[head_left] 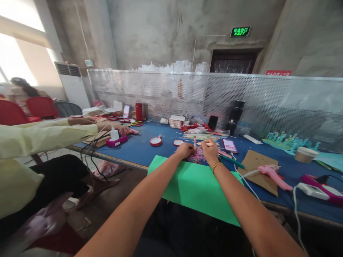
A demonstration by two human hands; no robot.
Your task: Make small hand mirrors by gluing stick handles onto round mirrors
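Observation:
My left hand (pixel 185 151) is closed, its fingers pinching a thin upright stick (pixel 195 142) with a darker tip. Close beside it, my right hand (pixel 210 150) is closed round a slim, pale, pen-like tool (pixel 205 144) that points toward the stick. What the tool's tip touches is too small to make out. Under both hands lies a tangle of pink and purple thread-like strands (pixel 197 156). A green sheet (pixel 198 189) hangs over the table's front edge beneath my forearms. Just behind my left hand sits a small round red-rimmed lid (pixel 178 142).
A pink glue gun (pixel 274 177) rests on cardboard (pixel 249 164) at the right, near a paper cup (pixel 306 154) and purple power strip (pixel 324 189). Thin sticks (pixel 200 136), a phone (pixel 229 145) and a black bottle (pixel 235 117) stand behind. A co-worker's yellow sleeve (pixel 48 137) reaches in from the left.

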